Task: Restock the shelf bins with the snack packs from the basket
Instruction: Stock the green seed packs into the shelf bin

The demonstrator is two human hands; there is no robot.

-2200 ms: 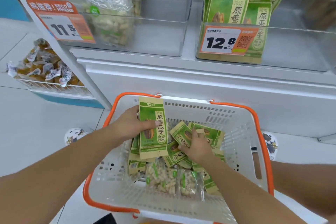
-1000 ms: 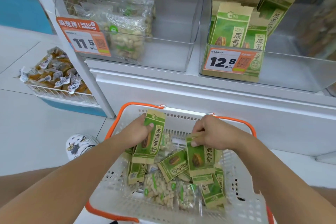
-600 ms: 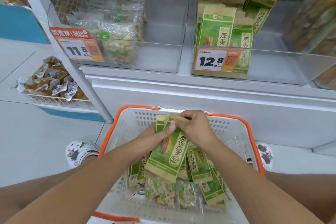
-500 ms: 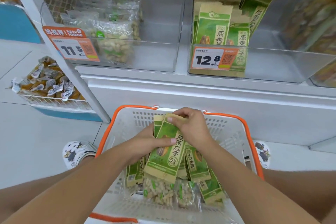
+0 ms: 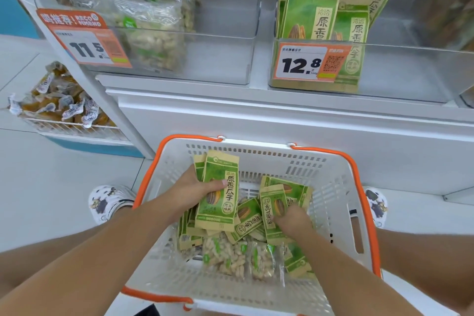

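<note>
A white basket (image 5: pixel 331 182) with an orange rim sits on the floor before the shelf. Inside lie several green sunflower seed packs (image 5: pixel 247 215) and clear peanut packs (image 5: pixel 225 256). My left hand (image 5: pixel 189 192) grips a stack of upright green seed packs (image 5: pixel 220 192) above the basket's left half. My right hand (image 5: pixel 292 220) is down in the basket, gripping another green seed pack (image 5: pixel 273 206). Above, the clear right bin (image 5: pixel 410 72) holds matching green packs (image 5: pixel 311 7); the clear left bin (image 5: pixel 218 59) holds peanut packs (image 5: pixel 154 33).
Price tags reading 11.5 (image 5: pixel 88 43) and 12.8 (image 5: pixel 307 61) hang on the bin fronts. A wire basket of wrapped sweets (image 5: pixel 59 102) stands low at the left. My patterned shoes (image 5: pixel 105 200) flank the basket on the white floor.
My right hand let go of the stack in my left hand and dropped back into the basket onto another green pack. My left hand keeps its stack.
</note>
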